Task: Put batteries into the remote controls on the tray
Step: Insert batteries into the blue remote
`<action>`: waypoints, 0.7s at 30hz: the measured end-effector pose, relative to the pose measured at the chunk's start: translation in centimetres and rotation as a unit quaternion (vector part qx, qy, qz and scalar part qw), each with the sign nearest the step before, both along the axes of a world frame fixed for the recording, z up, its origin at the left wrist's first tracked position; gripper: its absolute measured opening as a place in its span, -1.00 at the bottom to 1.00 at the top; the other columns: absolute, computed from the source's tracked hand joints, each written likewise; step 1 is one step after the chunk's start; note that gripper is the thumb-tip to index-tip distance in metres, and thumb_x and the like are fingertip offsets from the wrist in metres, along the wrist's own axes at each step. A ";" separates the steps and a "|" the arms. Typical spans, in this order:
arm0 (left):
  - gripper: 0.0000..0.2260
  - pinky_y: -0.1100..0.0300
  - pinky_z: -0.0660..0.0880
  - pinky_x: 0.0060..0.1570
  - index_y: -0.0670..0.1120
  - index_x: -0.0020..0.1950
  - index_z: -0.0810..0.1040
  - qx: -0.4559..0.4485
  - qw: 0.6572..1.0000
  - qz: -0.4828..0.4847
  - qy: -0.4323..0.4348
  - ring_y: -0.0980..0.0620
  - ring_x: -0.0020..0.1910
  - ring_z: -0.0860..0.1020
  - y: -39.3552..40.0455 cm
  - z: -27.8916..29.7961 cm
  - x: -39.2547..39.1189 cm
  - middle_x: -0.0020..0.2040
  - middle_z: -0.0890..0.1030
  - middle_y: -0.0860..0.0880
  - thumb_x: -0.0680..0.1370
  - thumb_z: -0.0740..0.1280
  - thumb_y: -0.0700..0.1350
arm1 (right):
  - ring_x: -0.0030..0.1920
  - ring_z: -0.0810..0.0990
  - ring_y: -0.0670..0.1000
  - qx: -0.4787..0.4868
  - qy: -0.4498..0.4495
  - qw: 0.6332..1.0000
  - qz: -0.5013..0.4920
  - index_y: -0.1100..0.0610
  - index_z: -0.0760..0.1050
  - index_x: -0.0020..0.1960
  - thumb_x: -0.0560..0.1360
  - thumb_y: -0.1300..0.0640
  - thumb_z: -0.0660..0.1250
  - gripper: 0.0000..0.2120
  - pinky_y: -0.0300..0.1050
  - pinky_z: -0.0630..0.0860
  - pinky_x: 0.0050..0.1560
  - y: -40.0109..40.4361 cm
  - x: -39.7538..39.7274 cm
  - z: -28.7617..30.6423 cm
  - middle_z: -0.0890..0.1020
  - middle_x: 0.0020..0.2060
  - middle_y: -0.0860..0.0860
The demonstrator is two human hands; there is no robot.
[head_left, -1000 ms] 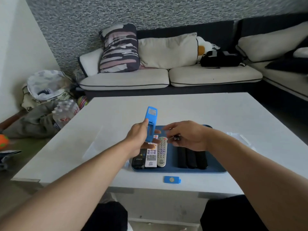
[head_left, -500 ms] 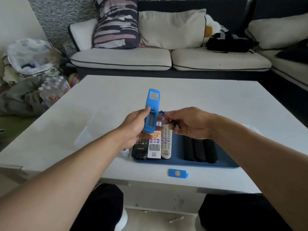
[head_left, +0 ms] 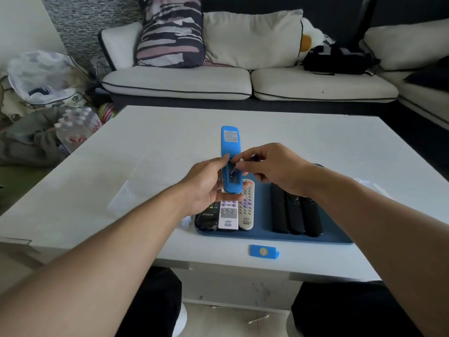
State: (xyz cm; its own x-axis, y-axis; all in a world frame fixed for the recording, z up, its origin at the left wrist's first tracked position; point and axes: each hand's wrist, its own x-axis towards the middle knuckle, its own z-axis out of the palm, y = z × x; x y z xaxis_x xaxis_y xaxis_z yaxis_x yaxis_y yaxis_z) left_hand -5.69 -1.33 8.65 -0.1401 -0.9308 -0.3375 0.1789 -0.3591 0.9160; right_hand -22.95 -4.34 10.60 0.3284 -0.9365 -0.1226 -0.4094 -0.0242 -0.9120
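Above tray: left hand grips blue remote, back up, compartment uncovered. Right hand pinches battery into compartment, second battery tucked behind fingers.

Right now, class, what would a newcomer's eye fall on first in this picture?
First, the bright blue remote, held upright above the tray in the left hand, while the right hand presses a battery into its open back. Next, the blue battery cover lying alone near the table's front edge.
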 end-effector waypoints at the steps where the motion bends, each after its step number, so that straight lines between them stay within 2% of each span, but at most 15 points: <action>1: -0.72 0.00 0.67 -0.28 -0.12 0.21 0.59 0.000 1.000 0.002 -0.001 -0.15 -0.05 0.73 0.0 0.0 0.0 0.02 0.72 -0.18 0.73 0.15 -0.01 | -0.48 0.38 -0.17 -0.016 0.008 1.000 0.000 0.10 0.70 0.04 0.54 0.18 0.44 -0.90 -0.33 0.38 -0.40 0.1 -0.1 0.2 0.55 -0.41 -0.14; 4: -0.72 0.00 0.67 -0.29 -0.11 0.19 0.60 0.000 1.000 0.011 -0.006 -0.15 -0.04 0.72 0.0 0.1 0.1 -0.02 0.73 -0.17 0.73 0.15 -0.01 | -0.51 0.36 -0.17 -0.049 0.019 0.999 -0.005 0.05 0.69 0.06 0.53 0.17 0.45 -0.87 -0.35 0.36 -0.44 0.3 -0.3 0.6 0.53 -0.36 -0.12; 6: -0.72 0.00 0.67 -0.28 -0.11 0.18 0.60 0.001 1.000 0.009 -0.003 -0.14 -0.04 0.72 0.1 0.1 0.1 -0.03 0.73 -0.15 0.73 0.15 -0.01 | -0.52 0.41 -0.19 -0.079 0.036 0.996 -0.011 0.03 0.65 0.04 0.51 0.16 0.49 -0.87 -0.36 0.37 -0.45 0.5 -0.2 0.6 0.60 -0.27 -0.08; 10: -0.69 -0.01 0.68 -0.22 -0.15 0.24 0.58 0.002 1.000 -0.013 -0.003 -0.17 0.00 0.72 0.4 0.2 -0.1 0.07 0.72 -0.19 0.73 0.14 -0.01 | -0.50 0.46 -0.23 -0.133 0.067 0.989 -0.020 0.07 0.61 -0.02 0.46 0.15 0.54 -0.86 -0.41 0.35 -0.48 0.5 -0.1 0.3 0.69 -0.13 -0.02; 12: -0.67 -0.04 0.69 -0.17 -0.17 0.29 0.56 0.002 1.000 -0.025 -0.002 -0.20 0.05 0.71 0.4 0.1 -0.1 0.12 0.70 -0.21 0.72 0.14 0.00 | -0.44 0.47 -0.26 -0.156 0.078 0.985 -0.018 0.03 0.63 -0.04 0.45 0.14 0.54 -0.87 -0.45 0.34 -0.43 0.5 -0.1 0.2 0.70 -0.12 -0.06; 15: -0.66 -0.08 0.68 -0.11 -0.19 0.34 0.53 -0.002 0.999 -0.044 0.000 -0.22 0.09 0.70 0.4 0.1 -0.1 0.15 0.69 -0.21 0.72 0.15 0.00 | -0.28 0.53 -0.34 -0.177 0.084 0.981 -0.013 -0.04 0.67 -0.08 0.45 0.14 0.54 -0.89 -0.55 0.34 -0.24 0.6 -0.1 0.3 0.72 -0.11 -0.13; 17: -0.66 -0.12 0.67 -0.06 -0.18 0.34 0.53 -0.006 0.999 -0.052 0.002 -0.22 0.08 0.70 0.5 0.1 0.0 0.12 0.70 -0.20 0.72 0.15 -0.01 | -0.20 0.57 -0.28 -0.171 0.079 0.982 -0.003 -0.11 0.69 -0.11 0.44 0.14 0.55 -0.85 -0.55 0.36 -0.18 0.7 0.0 0.3 0.71 -0.15 -0.14; 19: -0.67 -0.15 0.65 -0.03 -0.16 0.33 0.55 -0.004 0.999 -0.053 0.003 -0.22 0.06 0.70 0.5 0.0 0.0 0.06 0.71 -0.21 0.72 0.14 -0.01 | -0.21 0.55 -0.16 -0.174 0.101 0.979 0.001 -0.18 0.67 -0.13 0.42 0.10 0.57 -0.82 -0.51 0.37 -0.24 0.7 0.1 0.4 0.66 -0.19 -0.13; 21: -0.65 -0.14 0.66 -0.06 -0.16 0.33 0.56 0.002 0.999 -0.051 0.007 -0.23 0.04 0.71 0.5 -0.1 0.0 0.03 0.71 -0.22 0.73 0.11 -0.01 | -0.28 0.46 -0.14 -0.178 0.130 0.975 -0.003 -0.19 0.65 -0.13 0.39 0.04 0.59 -0.82 -0.47 0.34 -0.35 0.7 0.2 0.3 0.59 -0.22 -0.11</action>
